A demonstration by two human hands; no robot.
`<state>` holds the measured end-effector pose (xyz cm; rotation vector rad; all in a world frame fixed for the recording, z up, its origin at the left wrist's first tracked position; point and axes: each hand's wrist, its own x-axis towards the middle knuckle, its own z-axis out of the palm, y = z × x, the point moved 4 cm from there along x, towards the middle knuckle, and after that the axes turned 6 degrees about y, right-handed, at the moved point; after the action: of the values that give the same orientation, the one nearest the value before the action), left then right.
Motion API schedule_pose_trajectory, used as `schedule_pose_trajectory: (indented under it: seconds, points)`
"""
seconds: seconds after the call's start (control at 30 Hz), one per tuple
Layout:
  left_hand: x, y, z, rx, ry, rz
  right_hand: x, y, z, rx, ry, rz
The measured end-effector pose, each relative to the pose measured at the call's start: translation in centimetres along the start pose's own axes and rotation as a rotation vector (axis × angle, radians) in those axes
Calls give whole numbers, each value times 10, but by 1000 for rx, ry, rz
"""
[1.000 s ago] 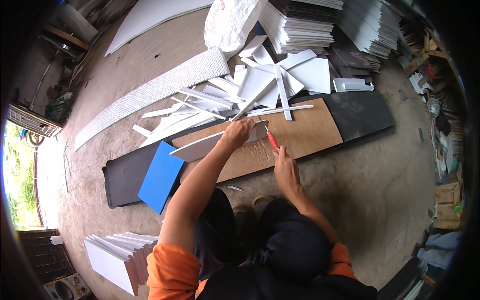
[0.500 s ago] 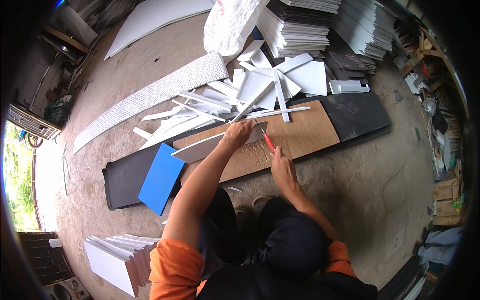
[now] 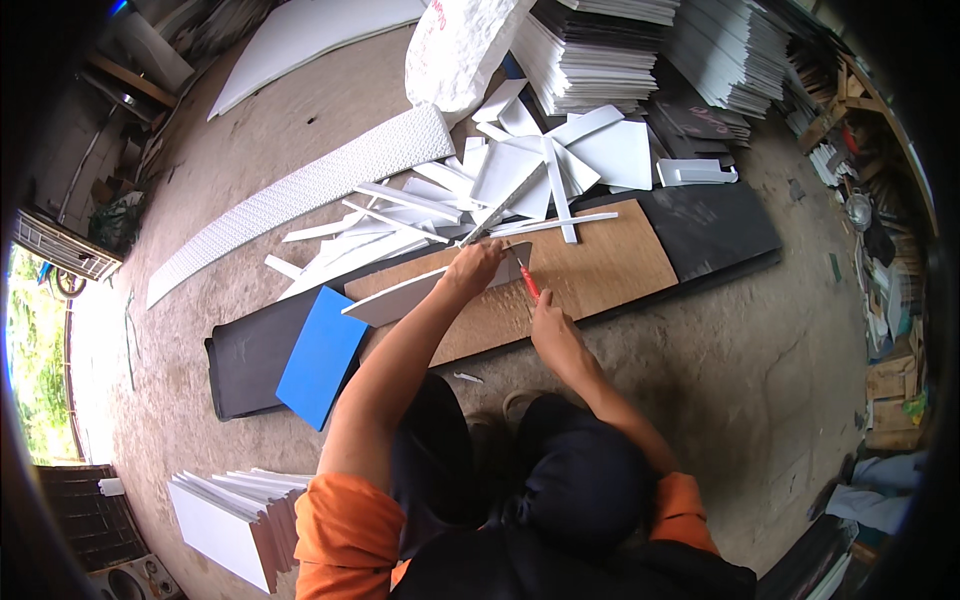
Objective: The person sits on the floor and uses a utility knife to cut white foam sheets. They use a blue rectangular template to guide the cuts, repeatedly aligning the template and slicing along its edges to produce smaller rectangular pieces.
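A white foam board (image 3: 392, 300) is tilted up on its long edge on the brown wooden board (image 3: 610, 260). My left hand (image 3: 474, 268) is closed on its upper edge, near the right end. In my right hand (image 3: 557, 330) is a red-handled knife (image 3: 530, 285), its thin blade pointing away from me. The blade's tip is at the right end of the foam board, close to my left fingers. Whether it has entered the material is too small to tell. A blue rectangular panel (image 3: 322, 357) lies to the left of the wooden board.
Beneath the wooden board is a long black slab (image 3: 735, 230). White offcuts (image 3: 510, 175) are heaped beyond it, beside a textured white strip (image 3: 300, 205) and a white sack (image 3: 455, 60). White sheets stand stacked (image 3: 590, 65) at the back and upright panels (image 3: 220, 525) at near left.
My right hand and the knife have shifted slightly left and toward me along the foam board's end. My left hand keeps its hold, almost unmoved.
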<state>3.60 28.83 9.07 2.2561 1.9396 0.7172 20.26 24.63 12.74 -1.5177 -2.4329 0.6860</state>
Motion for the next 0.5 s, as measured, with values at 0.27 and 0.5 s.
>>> schedule_pose_trajectory:
  seconds: [0.27, 0.5]
  points:
    - [-5, 1, 2, -74, -12, 21, 17, -6, 5, 22, -34, 8]
    - [1, 6, -4, 1, -134, -71, 27, -4, 9, -61, -45, 17]
